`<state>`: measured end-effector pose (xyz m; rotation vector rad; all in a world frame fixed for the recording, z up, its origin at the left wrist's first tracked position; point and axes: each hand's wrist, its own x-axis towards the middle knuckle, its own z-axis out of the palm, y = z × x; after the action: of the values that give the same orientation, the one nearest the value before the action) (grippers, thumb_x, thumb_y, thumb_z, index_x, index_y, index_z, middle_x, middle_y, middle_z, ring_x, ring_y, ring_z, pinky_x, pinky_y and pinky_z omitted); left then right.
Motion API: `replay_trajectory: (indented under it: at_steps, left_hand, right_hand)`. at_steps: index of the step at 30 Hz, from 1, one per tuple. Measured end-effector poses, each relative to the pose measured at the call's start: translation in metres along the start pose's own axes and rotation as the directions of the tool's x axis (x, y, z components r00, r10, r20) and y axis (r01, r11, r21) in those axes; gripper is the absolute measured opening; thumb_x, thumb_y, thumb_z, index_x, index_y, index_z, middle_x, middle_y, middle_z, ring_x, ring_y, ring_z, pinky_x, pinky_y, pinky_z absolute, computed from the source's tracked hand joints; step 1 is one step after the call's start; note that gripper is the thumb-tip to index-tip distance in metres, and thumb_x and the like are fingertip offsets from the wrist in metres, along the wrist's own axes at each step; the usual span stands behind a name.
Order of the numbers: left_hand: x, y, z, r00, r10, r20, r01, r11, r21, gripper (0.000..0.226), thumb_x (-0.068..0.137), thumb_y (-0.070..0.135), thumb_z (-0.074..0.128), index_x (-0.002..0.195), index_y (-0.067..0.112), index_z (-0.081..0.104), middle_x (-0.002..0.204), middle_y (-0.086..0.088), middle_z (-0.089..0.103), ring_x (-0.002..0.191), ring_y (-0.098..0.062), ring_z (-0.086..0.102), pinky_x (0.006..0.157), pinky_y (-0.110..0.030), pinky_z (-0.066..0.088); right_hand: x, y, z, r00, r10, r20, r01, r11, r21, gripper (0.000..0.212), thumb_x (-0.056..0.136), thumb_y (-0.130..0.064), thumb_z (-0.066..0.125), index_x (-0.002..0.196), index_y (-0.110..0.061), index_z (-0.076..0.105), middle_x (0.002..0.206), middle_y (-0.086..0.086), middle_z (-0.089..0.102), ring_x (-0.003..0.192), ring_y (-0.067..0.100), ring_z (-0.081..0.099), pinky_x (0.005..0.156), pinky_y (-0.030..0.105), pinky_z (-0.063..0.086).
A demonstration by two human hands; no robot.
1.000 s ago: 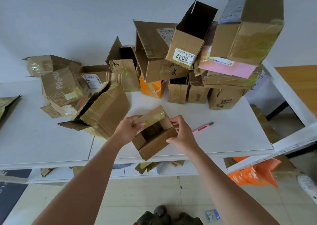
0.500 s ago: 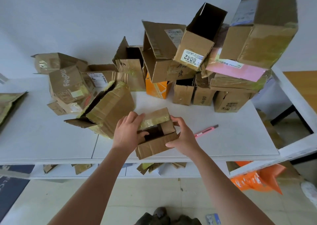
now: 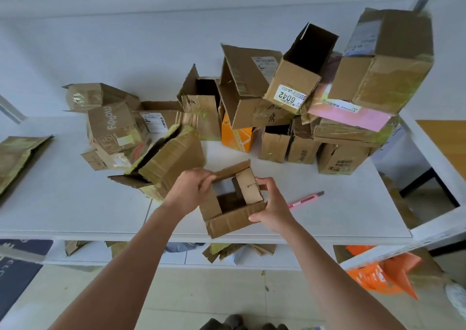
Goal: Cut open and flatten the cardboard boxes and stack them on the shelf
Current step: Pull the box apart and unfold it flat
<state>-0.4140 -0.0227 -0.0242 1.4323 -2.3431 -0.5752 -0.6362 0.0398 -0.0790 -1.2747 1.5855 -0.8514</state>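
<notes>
A small brown cardboard box (image 3: 233, 220) sits at the front edge of the white shelf top (image 3: 63, 203), its flaps spread and its dark inside showing. My left hand (image 3: 191, 188) grips the box's far-left flap, fingers curled over its edge. My right hand (image 3: 271, 208) holds the right side, thumb on the near corner and fingers round the right flap. A pink utility knife (image 3: 305, 200) lies on the shelf just right of my right hand, untouched.
Several taped cardboard boxes are piled behind: a leaning stack at the right (image 3: 373, 82), an orange box (image 3: 237, 138), a "moody" box (image 3: 113, 130) at left. A flattened piece (image 3: 17, 158) lies far left. Cardboard scraps (image 3: 227, 250) lie on the lower shelf. An orange bag (image 3: 380, 274) sits below right.
Both hands have pulled the small box's flaps apart, so it stands more open and upright than a second ago. The view has shifted slightly; the knife has stayed put.
</notes>
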Motion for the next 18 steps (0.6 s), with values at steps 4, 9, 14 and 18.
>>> replay_trajectory:
  at_steps: [4, 9, 14, 18]
  left_hand:
    - [0.009, 0.003, -0.001, 0.996, -0.065, -0.055, 0.064, 0.998, -0.022, 0.032, 0.101, 0.024, 0.051, 0.075, 0.007, 0.059, 0.066, -0.003, 0.058, 0.06, -0.016, 0.05, 0.06, -0.03, 0.036]
    - [0.013, 0.002, 0.01, 0.939, -0.308, -0.151, 0.271, 0.936, -0.223, 0.014, 0.098, 0.019, 0.058, 0.111, 0.02, 0.057, 0.101, -0.001, 0.055, 0.092, -0.024, 0.057, 0.079, -0.036, 0.05]
    - [-0.004, 0.013, 0.031, 0.933, -0.18, -0.311, 0.258, 0.938, 0.231, 0.024, 0.099, 0.029, 0.051, 0.107, 0.021, 0.072, 0.105, 0.001, 0.048, 0.097, -0.021, 0.039, 0.082, -0.032, 0.033]
    - [-0.018, 0.016, 0.037, 0.904, -0.387, -0.184, 0.41, 0.905, 0.114, 0.048, 0.088, 0.045, 0.064, 0.133, 0.03, 0.056, 0.123, 0.002, 0.043, 0.111, -0.027, 0.037, 0.094, -0.041, 0.038]
  right_hand:
    - [-0.004, 0.005, 0.001, 1.0, 0.013, -0.002, -0.013, 1.0, -0.019, 0.09, 0.068, 0.004, 0.083, 0.135, -0.032, 0.035, 0.138, -0.015, 0.037, 0.125, 0.003, 0.034, 0.089, 0.014, 0.037]
    - [-0.01, 0.006, 0.002, 1.0, 0.009, 0.021, -0.007, 0.998, -0.061, 0.087, 0.072, 0.003, 0.079, 0.127, -0.044, 0.03, 0.141, -0.017, 0.034, 0.129, 0.004, 0.032, 0.093, 0.019, 0.035]
    - [-0.017, 0.007, 0.001, 1.0, 0.009, 0.017, -0.007, 0.997, -0.077, 0.085, 0.073, -0.001, 0.079, 0.132, -0.038, 0.031, 0.143, -0.015, 0.035, 0.125, 0.002, 0.033, 0.095, 0.022, 0.037]
    - [-0.015, -0.003, 0.003, 1.0, -0.008, 0.012, 0.009, 0.999, -0.044, 0.059, 0.083, -0.016, 0.076, 0.122, -0.034, 0.036, 0.124, -0.015, 0.048, 0.122, 0.012, 0.048, 0.083, 0.012, 0.042]
